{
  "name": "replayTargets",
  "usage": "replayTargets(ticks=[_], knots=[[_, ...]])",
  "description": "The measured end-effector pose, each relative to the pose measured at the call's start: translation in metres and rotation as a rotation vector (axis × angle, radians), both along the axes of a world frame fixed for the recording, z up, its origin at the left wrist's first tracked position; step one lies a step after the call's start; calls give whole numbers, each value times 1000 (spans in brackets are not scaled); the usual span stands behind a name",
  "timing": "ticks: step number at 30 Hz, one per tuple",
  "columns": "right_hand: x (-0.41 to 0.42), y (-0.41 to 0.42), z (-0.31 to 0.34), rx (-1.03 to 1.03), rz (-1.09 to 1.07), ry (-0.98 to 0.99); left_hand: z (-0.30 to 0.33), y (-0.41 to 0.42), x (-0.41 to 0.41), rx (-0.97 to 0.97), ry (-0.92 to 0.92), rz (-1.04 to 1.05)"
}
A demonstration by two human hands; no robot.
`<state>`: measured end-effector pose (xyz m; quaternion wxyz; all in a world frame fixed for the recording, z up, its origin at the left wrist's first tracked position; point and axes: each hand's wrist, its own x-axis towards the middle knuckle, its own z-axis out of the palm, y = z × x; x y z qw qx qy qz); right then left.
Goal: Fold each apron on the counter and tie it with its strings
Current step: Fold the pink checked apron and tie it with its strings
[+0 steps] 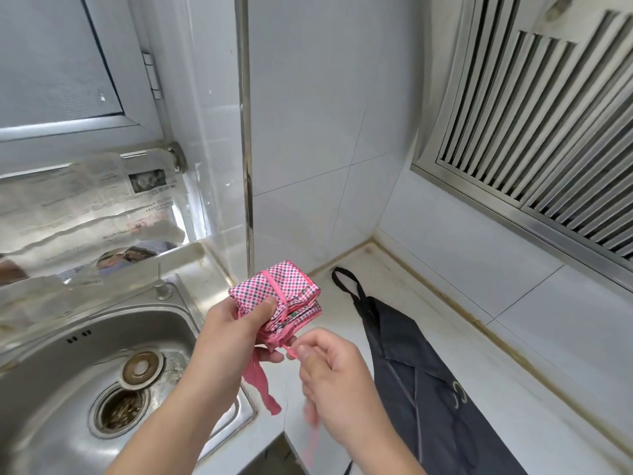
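One black apron (428, 378) lies on white counter (513, 382) beside steel sink (51, 371).

White tiled walls (308, 132), steel sink (51, 389) with drain strainer (120, 411), slatted range hood (534, 132), newspaper-lined window ledge (68, 207), pale surface (479, 354)

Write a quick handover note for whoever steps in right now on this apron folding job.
Left hand: grip round the folded pink checked apron bundle, held above the counter edge by the steel sink.
Right hand: pinching the thin pink string at the bundle's lower end.
Done: pink apron folded, string wrapped round it.
Left: finish the knot; a pink strap end hangs loose. Then fold and tie the black fabric apron, lying unfolded on the white counter.
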<state>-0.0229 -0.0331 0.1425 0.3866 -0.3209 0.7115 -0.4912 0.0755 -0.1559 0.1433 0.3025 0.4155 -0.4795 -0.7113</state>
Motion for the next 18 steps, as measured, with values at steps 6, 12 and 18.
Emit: replayTargets(ticks=[6, 12, 18], knots=[[-20, 14, 0, 42, 18, 268, -6, -5, 2, -36, 13, -27], [-20, 20, 4, -10, 52, 255, -5, -11, 1, -49, 54, -42], [-25, 25, 9, 2, 34, 142, -12, -12, 5, -3, 71, -70]])
